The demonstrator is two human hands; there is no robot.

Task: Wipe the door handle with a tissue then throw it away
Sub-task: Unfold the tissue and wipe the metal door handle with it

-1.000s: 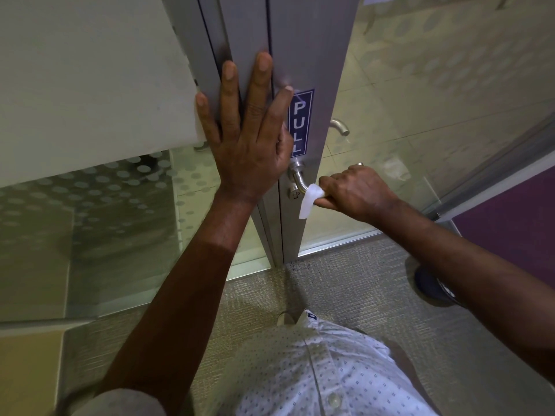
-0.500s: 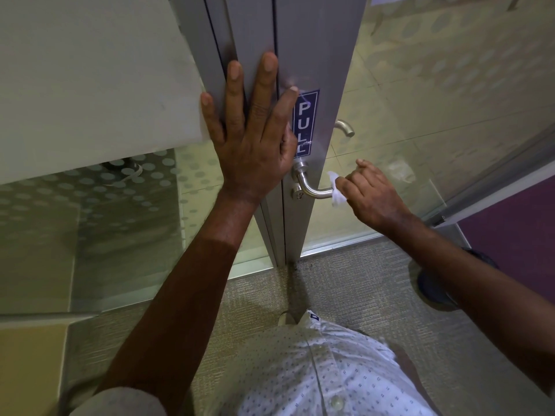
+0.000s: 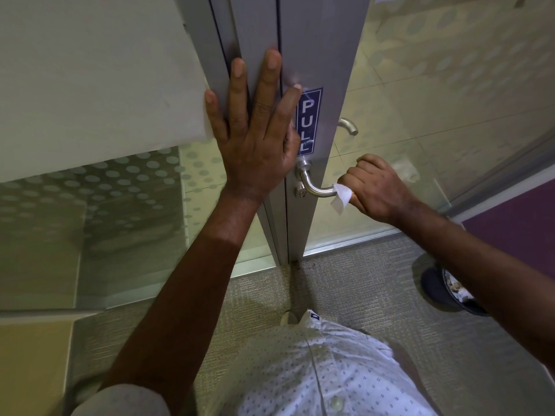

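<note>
The right hand (image 3: 377, 190) has its fingers curled around a white tissue (image 3: 341, 197) on the curved brushed-metal handle (image 3: 315, 187). The left hand (image 3: 258, 145) lies flat, fingers spread, on the grey door frame (image 3: 318, 55).

Glass-walled office entrance with carpeted floor

A grey metal door frame (image 3: 318, 55) stands between glass panels (image 3: 135, 205) frosted with dots; beige ribbed carpet (image 3: 375, 295) covers the floor, a purple wall (image 3: 516, 223) rises at right, and a dark round bin (image 3: 441, 292) sits near it.

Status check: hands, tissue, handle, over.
Left hand flat on door. Right hand gripping tissue around handle end. Bin by right, nothing blocking.
</note>
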